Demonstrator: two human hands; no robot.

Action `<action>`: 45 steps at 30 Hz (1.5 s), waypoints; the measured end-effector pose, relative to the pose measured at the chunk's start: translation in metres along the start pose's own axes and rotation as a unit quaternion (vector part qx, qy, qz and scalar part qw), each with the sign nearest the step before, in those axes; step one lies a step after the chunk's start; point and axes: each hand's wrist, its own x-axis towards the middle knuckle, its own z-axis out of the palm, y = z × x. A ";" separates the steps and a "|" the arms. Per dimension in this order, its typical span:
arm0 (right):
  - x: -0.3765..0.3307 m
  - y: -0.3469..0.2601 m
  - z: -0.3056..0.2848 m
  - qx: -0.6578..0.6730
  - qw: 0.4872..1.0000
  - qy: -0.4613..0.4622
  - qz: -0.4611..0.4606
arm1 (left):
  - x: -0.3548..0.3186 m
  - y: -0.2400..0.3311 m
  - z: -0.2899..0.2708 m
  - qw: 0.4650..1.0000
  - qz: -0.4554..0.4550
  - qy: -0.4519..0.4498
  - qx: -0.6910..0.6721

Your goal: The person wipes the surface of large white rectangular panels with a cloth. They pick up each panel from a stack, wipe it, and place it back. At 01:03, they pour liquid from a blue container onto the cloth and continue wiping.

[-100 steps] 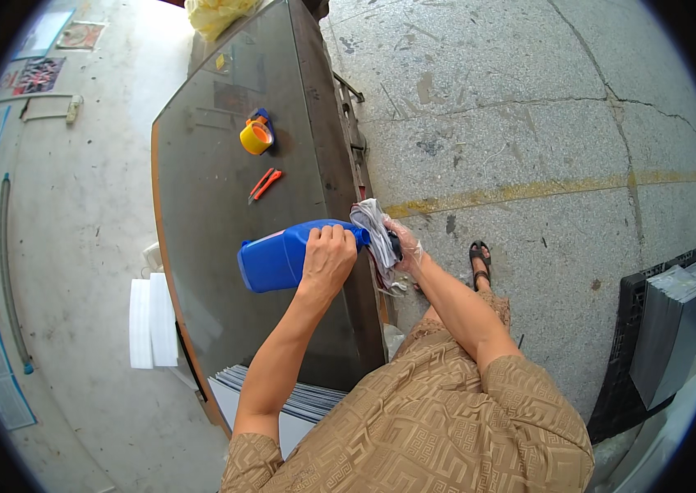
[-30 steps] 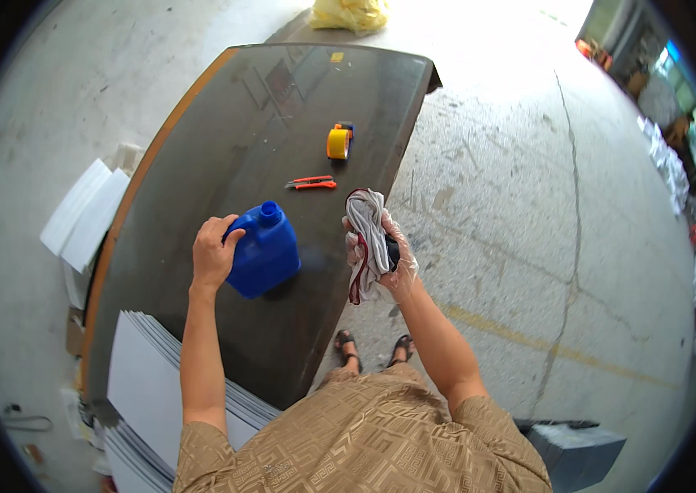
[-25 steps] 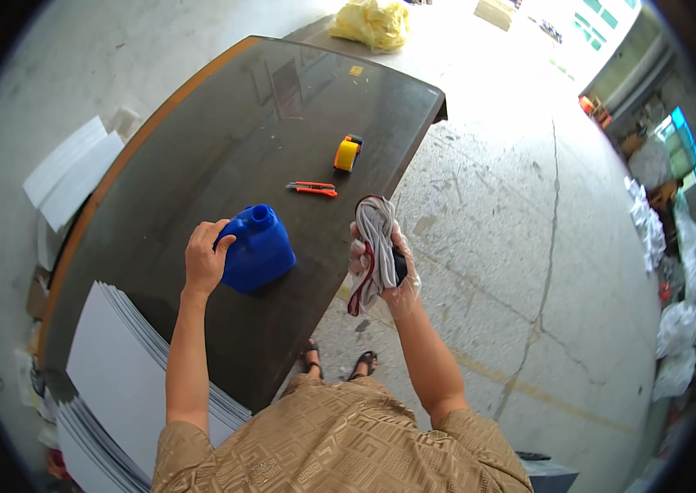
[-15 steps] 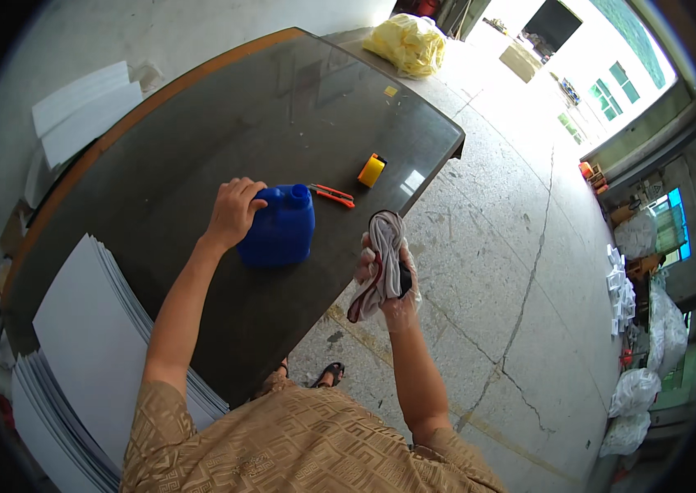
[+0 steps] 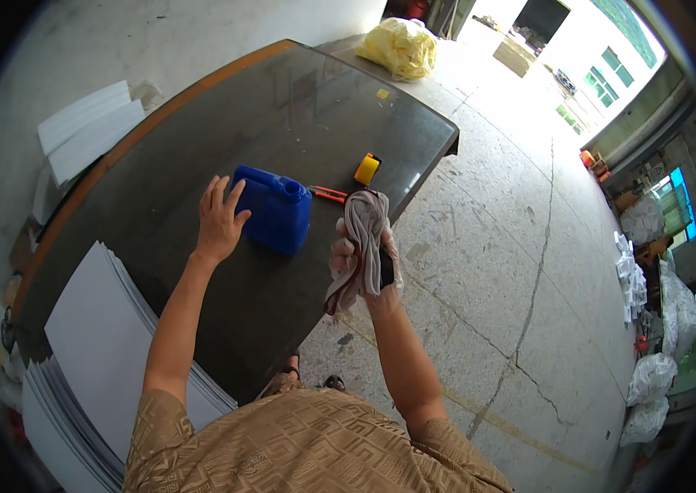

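A blue plastic jug point(image 5: 275, 218) with an uncapped neck stands on the dark table. Just to its left is my bare left hand point(image 5: 220, 222), fingers spread and holding nothing; whether the thumb touches the jug I cannot tell. My right hand point(image 5: 381, 297), in a clear plastic glove, is closed around a folded grey cloth point(image 5: 364, 226) with maroon edging, over the table's right edge. Something black shows under the cloth by the palm, too hidden to name. Beyond the cloth lie a red utility knife point(image 5: 329, 194) and a yellow-and-black object point(image 5: 367, 169), perhaps a tape roll.
Stacked white sheets point(image 5: 105, 316) cover the near left of the dark table point(image 5: 191, 164). More white sheets point(image 5: 89, 131) lean by the wall. A yellow bag point(image 5: 399, 48) sits on the floor past the far end. Clear plastic bags point(image 5: 652, 378) line the right side.
My left hand has come off the jug's top and opened beside it. The jug now stands turned and a little tilted in view. My right hand has moved left with the cloth.
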 end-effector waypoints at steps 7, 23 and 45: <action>-0.002 0.023 0.016 0.138 0.985 0.087 0.058 | -0.139 0.032 -0.075 0.992 -0.126 -0.011 0.010; -0.032 0.212 0.044 0.180 0.906 0.045 0.381 | -0.459 0.182 -0.205 0.876 -0.440 0.039 0.194; -0.142 0.474 0.036 -0.017 0.907 0.081 0.413 | -0.436 0.098 -0.357 0.938 -0.273 0.214 -0.006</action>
